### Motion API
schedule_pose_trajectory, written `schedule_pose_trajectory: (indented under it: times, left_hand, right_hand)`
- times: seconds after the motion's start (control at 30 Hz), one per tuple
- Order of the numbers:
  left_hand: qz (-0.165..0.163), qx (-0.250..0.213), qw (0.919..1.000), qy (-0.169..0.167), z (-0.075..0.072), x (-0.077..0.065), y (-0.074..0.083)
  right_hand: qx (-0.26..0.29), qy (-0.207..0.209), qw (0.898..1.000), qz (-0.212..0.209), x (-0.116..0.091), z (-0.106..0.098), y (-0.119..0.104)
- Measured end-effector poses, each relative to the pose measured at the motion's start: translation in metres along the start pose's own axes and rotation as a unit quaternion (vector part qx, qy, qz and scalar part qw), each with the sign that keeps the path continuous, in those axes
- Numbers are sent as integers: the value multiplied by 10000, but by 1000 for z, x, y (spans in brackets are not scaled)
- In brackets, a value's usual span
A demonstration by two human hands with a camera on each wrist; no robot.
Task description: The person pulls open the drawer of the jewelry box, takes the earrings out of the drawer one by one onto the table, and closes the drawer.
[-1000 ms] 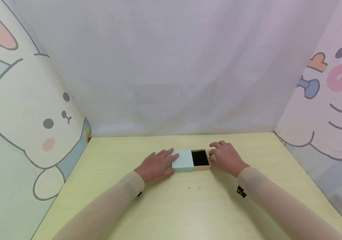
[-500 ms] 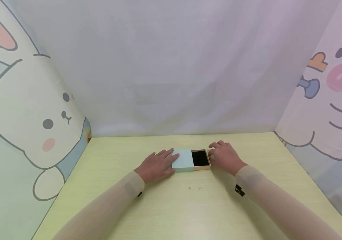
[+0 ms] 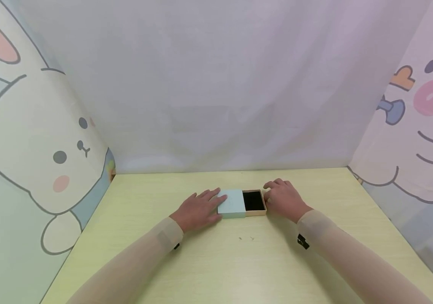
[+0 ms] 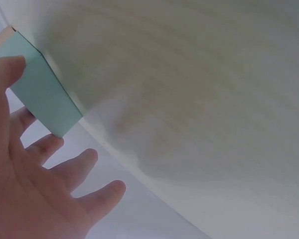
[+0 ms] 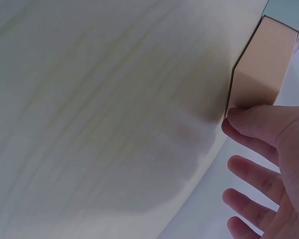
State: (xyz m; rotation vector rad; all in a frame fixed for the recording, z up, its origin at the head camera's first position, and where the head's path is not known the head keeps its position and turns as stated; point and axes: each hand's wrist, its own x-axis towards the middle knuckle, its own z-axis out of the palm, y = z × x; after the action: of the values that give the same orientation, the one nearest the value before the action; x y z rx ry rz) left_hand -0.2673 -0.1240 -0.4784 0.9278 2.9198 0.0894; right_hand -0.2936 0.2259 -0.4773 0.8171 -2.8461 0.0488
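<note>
In the head view, a pale mint slide box lies on the table, its sleeve (image 3: 231, 203) on the left and its drawer (image 3: 253, 201) pulled partway out on the right. The drawer has tan walls and a black inside. My left hand (image 3: 198, 211) holds the sleeve, thumb on the near side and a finger on top; the left wrist view shows the thumb (image 4: 12, 69) on the mint side. My right hand (image 3: 285, 200) is at the drawer's outer end. In the right wrist view, its thumb and index fingertips meet there, the other fingers spread apart.
The pale wood-grain table (image 3: 216, 261) carries two small dark marks in front of the box. A plain white curtain (image 3: 216, 84) stands behind it, and cartoon-printed cloths hang at both sides.
My right hand has shifted slightly left, its fingers closing in on the drawer's end. The left hand and the box look unmoved.
</note>
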Motion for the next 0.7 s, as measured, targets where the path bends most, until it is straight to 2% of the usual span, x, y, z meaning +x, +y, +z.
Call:
schedule_pose_trajectory:
  times: [0.7]
  left_hand:
    - [96,54,9999,28,-4,-2,1]
  right_hand:
    - [-105,1,9999,-43,3,-1,-6]
